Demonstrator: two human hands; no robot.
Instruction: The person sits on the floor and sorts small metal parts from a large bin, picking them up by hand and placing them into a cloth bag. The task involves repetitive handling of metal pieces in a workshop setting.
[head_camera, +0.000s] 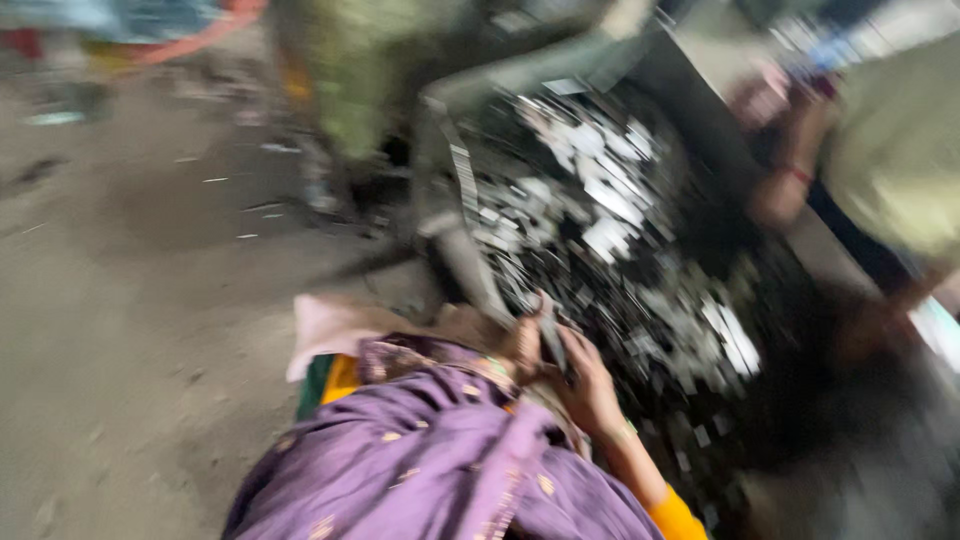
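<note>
- Nearest the camera lay a purple embroidered cloth (430, 460), draped over the person's lap and covering the left forearm, with a strip of yellow-orange garment (340, 378) showing beneath it.
- The right hand (590, 395) reached forward from an orange sleeve (672, 515), wrist bent upward, a thin bangle (622, 433) at the wrist; its grip was closed on a small dark metal piece (552, 340).
- The left hand (520, 345) came out from under the purple cloth and met the same piece from the other side, fingers curled onto it; blur hid how the fingertips sat.
- The piece looked narrow, dark grey and upright, poking out just above both hands; its exact shape could not be told.
- It was held at the near edge of a heap of small metal parts (610, 230), pale shiny flat bits mixed with darker ones, spread over a dark sloping surface.
- A grey metal bar (455, 210) ran up along the left edge of the heap, close beside the hands.
- To the left, bare dusty floor (140, 300) stretched wide, with only a few scattered bits on it.
- To the right of the heap, another person's hand (790, 170) with a red band at the wrist hung over the far side, well apart from the near hands; a pale sleeve (900, 150) followed it.
- Farthest off stood a greenish blurred shape (350, 70).
</note>
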